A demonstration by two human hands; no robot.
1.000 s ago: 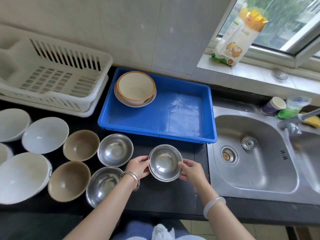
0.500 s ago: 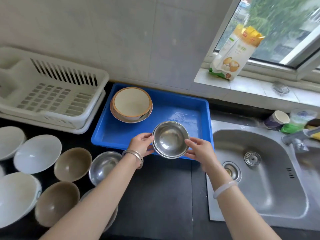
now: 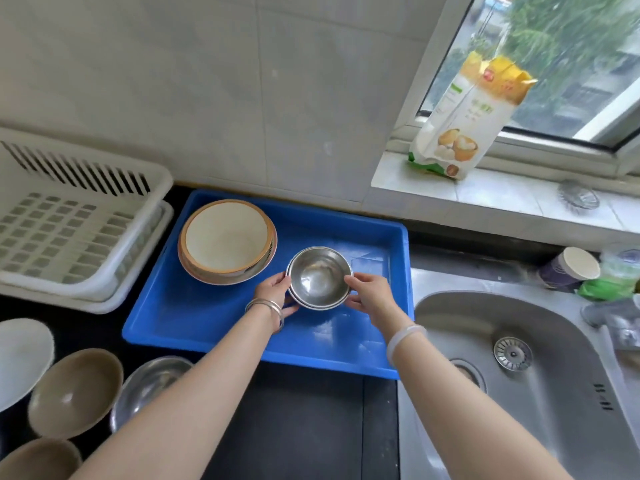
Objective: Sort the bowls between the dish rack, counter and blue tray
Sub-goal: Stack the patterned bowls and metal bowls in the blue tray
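- Head view: a small stack of shiny round steel bowls (image 3: 319, 278) is held over the middle of the big blue plastic tray (image 3: 214, 317).
- The stack is gripped from both sides. The left hand (image 3: 275, 292) is pressed to its left rim and the right hand (image 3: 369, 295) to its right rim, so both hands are clamped on the stack.
- It cannot be told if the bottom of the stack is touching the tray floor yet or is just above it.
- A stack of cream bowls with orange rims (image 3: 227, 239) is seen in the back left part of the tray, just beside the steel stack.
- The white plastic dish rack (image 3: 69, 216) is seen to the left of the tray. No bowls are seen in the part that shows.
- More bowls are left on the black worktop (image 3: 311, 427) at the lower left: a white bowl (image 3: 20, 358), a tan bowl (image 3: 76, 393), one more tan bowl (image 3: 38, 460) at the bottom edge, and a steel bowl (image 3: 149, 386) partly hidden by the left arm.
- A steel sink (image 3: 519, 375) is seen on the right, and a yellow and white bag (image 3: 464, 123) is stood on the window sill.
- The step in hand looks to be the setting down of the steel stack in the tray.
- Next, the stack should be lowered flat, clear of the cream stack, and then let go. After that, the worktop bowls can be reached for.
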